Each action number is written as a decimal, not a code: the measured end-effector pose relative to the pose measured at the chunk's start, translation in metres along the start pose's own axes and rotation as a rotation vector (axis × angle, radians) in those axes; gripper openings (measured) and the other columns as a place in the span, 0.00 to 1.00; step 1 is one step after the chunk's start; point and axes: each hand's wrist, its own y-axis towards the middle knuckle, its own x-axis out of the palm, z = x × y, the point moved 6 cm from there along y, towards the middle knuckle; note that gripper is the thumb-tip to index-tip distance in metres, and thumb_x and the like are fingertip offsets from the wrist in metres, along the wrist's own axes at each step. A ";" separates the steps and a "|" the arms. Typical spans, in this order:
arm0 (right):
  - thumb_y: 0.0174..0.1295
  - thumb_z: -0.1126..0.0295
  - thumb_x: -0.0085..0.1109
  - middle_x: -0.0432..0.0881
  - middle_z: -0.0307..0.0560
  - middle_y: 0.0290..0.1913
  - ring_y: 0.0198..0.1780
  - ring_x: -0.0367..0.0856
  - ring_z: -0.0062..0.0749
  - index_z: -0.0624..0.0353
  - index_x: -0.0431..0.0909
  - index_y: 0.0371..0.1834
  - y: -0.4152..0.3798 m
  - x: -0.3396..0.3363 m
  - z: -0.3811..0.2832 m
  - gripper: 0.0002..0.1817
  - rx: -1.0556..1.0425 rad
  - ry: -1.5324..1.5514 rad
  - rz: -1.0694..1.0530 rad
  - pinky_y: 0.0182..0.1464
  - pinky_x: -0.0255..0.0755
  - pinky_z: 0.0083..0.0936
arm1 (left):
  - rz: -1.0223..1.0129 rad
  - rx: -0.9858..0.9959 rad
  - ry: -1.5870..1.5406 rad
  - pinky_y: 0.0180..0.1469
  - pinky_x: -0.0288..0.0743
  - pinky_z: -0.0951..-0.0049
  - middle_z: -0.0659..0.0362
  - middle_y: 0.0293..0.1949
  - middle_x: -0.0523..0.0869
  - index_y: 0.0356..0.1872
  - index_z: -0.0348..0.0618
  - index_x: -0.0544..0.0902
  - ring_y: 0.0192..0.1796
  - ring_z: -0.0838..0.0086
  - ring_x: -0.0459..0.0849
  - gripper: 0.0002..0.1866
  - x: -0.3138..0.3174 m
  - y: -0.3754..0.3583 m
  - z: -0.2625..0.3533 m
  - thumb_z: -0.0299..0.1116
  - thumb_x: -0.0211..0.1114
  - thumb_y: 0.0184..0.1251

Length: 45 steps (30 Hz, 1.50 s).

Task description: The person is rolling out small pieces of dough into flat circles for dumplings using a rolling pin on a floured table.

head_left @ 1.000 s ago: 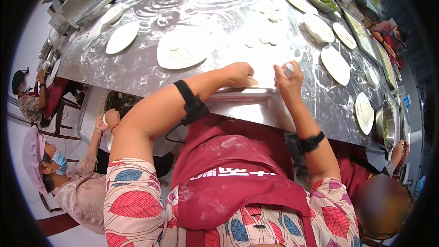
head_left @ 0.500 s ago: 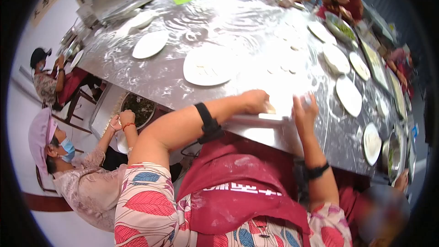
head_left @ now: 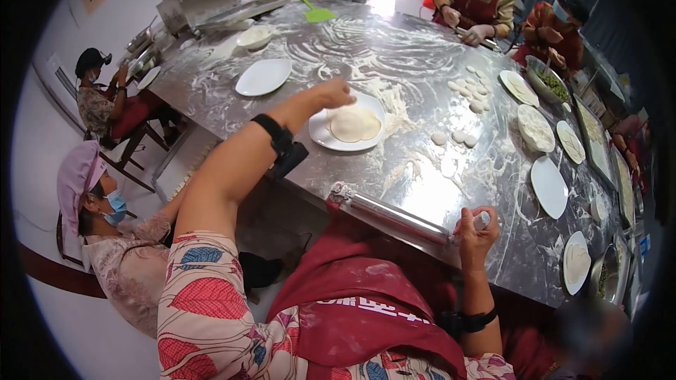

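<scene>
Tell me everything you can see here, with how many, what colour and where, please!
rolling pin: one, silver, near table edge
dough sheets: at least one, cream, on a white plate
small dough pieces: over ten, cream, right of that plate
other plates: several, white, left and right
green scoop: one, green, far side
bowls of greens: two, greyish, right side
trays: at least two, pale contents, right edge
table: one, silver-grey, floury, middle
other people: at least six, mixed clothes, around
left hand: one, bare, above the plate
right hand: one, bare, gripping the pin's handle
</scene>
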 end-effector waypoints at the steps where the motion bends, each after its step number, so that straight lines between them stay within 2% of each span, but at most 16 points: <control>1: 0.61 0.78 0.61 0.73 0.37 0.18 0.18 0.70 0.15 0.59 0.67 0.31 0.000 0.001 0.001 0.10 -0.002 -0.004 -0.005 0.19 0.62 0.15 | 0.040 0.049 -0.014 0.45 0.76 0.66 0.49 0.39 0.86 0.42 0.36 0.83 0.41 0.62 0.84 0.19 0.003 0.010 0.000 0.40 0.67 0.54; 3: 0.61 0.79 0.61 0.73 0.36 0.18 0.18 0.70 0.15 0.59 0.67 0.31 0.001 -0.001 0.001 0.09 -0.008 -0.024 0.009 0.19 0.63 0.15 | 0.109 0.173 -0.046 0.42 0.76 0.63 0.46 0.35 0.86 0.36 0.38 0.85 0.40 0.58 0.84 0.18 0.014 0.034 0.016 0.42 0.67 0.51; 6: 0.60 0.80 0.60 0.73 0.36 0.18 0.18 0.71 0.14 0.59 0.68 0.31 0.002 -0.002 0.008 0.09 -0.011 -0.026 -0.001 0.19 0.63 0.15 | -0.044 0.347 -0.043 0.44 0.77 0.63 0.49 0.34 0.86 0.34 0.42 0.86 0.40 0.57 0.84 0.14 0.060 0.048 0.089 0.40 0.67 0.49; 8: 0.59 0.79 0.62 0.73 0.36 0.17 0.18 0.71 0.14 0.58 0.68 0.31 0.003 -0.002 0.007 0.10 0.004 -0.005 -0.004 0.19 0.64 0.16 | -0.091 0.374 0.001 0.43 0.76 0.65 0.51 0.37 0.86 0.38 0.41 0.84 0.40 0.63 0.84 0.14 0.089 0.055 0.130 0.38 0.67 0.53; 15: 0.57 0.76 0.65 0.75 0.37 0.17 0.20 0.73 0.16 0.58 0.69 0.30 0.003 -0.004 0.001 0.11 -0.034 -0.105 -0.004 0.22 0.66 0.17 | -0.124 0.311 0.297 0.47 0.75 0.59 0.48 0.40 0.83 0.40 0.46 0.81 0.46 0.55 0.82 0.19 0.148 0.070 0.183 0.42 0.70 0.46; 18: 0.58 0.77 0.63 0.75 0.37 0.18 0.20 0.73 0.16 0.58 0.69 0.30 0.003 -0.003 0.000 0.09 -0.049 -0.099 -0.008 0.22 0.66 0.16 | 0.017 0.416 0.233 0.44 0.76 0.58 0.49 0.36 0.83 0.42 0.44 0.79 0.44 0.54 0.82 0.19 0.162 0.076 0.182 0.38 0.70 0.47; 22: 0.56 0.74 0.66 0.76 0.41 0.17 0.20 0.76 0.20 0.59 0.71 0.28 0.002 -0.006 -0.001 0.11 -0.021 -0.116 -0.014 0.22 0.67 0.20 | 0.055 0.567 -0.244 0.42 0.75 0.63 0.51 0.34 0.84 0.46 0.41 0.77 0.38 0.62 0.83 0.20 0.127 0.026 0.226 0.34 0.69 0.51; 23: 0.57 0.74 0.66 0.76 0.41 0.16 0.19 0.76 0.20 0.59 0.70 0.28 0.000 -0.005 0.007 0.11 -0.023 -0.060 -0.009 0.22 0.67 0.20 | 0.027 0.594 -0.405 0.42 0.75 0.65 0.52 0.34 0.84 0.47 0.41 0.77 0.36 0.66 0.83 0.20 0.124 0.014 0.227 0.34 0.68 0.52; 24: 0.57 0.74 0.66 0.76 0.41 0.16 0.19 0.76 0.20 0.59 0.70 0.29 0.002 0.000 0.005 0.11 -0.027 -0.053 0.005 0.22 0.67 0.20 | -0.127 0.583 -0.315 0.42 0.75 0.69 0.54 0.35 0.85 0.46 0.40 0.79 0.37 0.71 0.83 0.19 0.153 0.012 0.213 0.34 0.69 0.52; 25: 0.57 0.74 0.66 0.76 0.41 0.16 0.19 0.76 0.19 0.59 0.70 0.29 0.003 0.001 0.002 0.11 -0.022 -0.057 0.011 0.22 0.67 0.19 | -0.454 0.558 0.007 0.43 0.76 0.70 0.55 0.35 0.86 0.43 0.41 0.82 0.37 0.69 0.84 0.16 0.168 -0.011 0.211 0.33 0.69 0.52; 26: 0.57 0.74 0.65 0.76 0.40 0.16 0.19 0.75 0.19 0.59 0.70 0.29 0.001 -0.004 0.000 0.11 -0.017 -0.079 0.005 0.21 0.67 0.19 | -0.545 0.576 -0.065 0.43 0.76 0.72 0.55 0.33 0.87 0.40 0.39 0.84 0.36 0.71 0.84 0.14 0.178 -0.028 0.199 0.31 0.68 0.51; 30: 0.57 0.74 0.66 0.76 0.40 0.17 0.18 0.73 0.18 0.59 0.69 0.29 0.000 -0.003 -0.001 0.11 0.022 -0.065 -0.026 0.20 0.66 0.20 | -0.543 0.263 -0.586 0.41 0.76 0.71 0.55 0.32 0.87 0.36 0.40 0.86 0.34 0.71 0.83 0.12 0.174 -0.042 0.175 0.35 0.69 0.52; 32: 0.58 0.73 0.65 0.76 0.40 0.17 0.18 0.73 0.18 0.59 0.69 0.29 0.004 0.000 0.000 0.11 0.041 -0.072 -0.017 0.20 0.66 0.20 | -0.554 0.320 -0.329 0.41 0.76 0.71 0.57 0.31 0.86 0.37 0.40 0.85 0.35 0.71 0.83 0.12 0.177 -0.062 0.171 0.35 0.69 0.54; 37: 0.57 0.74 0.64 0.75 0.39 0.16 0.17 0.73 0.19 0.59 0.69 0.29 0.038 0.010 0.009 0.10 0.053 -0.012 -0.049 0.18 0.66 0.20 | -0.471 0.390 -0.268 0.40 0.75 0.67 0.54 0.31 0.86 0.34 0.40 0.83 0.35 0.67 0.84 0.12 0.184 -0.070 0.172 0.36 0.67 0.52; 40: 0.57 0.74 0.64 0.75 0.41 0.16 0.18 0.74 0.19 0.59 0.70 0.28 0.031 0.004 0.014 0.10 0.104 -0.193 -0.041 0.18 0.67 0.21 | -0.414 0.404 -0.165 0.38 0.74 0.70 0.57 0.29 0.84 0.35 0.39 0.80 0.33 0.75 0.80 0.10 0.182 -0.074 0.166 0.32 0.66 0.54; 45: 0.57 0.71 0.64 0.76 0.43 0.16 0.18 0.75 0.23 0.61 0.71 0.27 0.033 0.005 0.013 0.10 0.026 -0.173 -0.006 0.21 0.69 0.24 | -0.402 0.440 -0.133 0.44 0.76 0.65 0.51 0.35 0.86 0.41 0.44 0.84 0.38 0.63 0.84 0.14 0.175 -0.090 0.168 0.35 0.66 0.53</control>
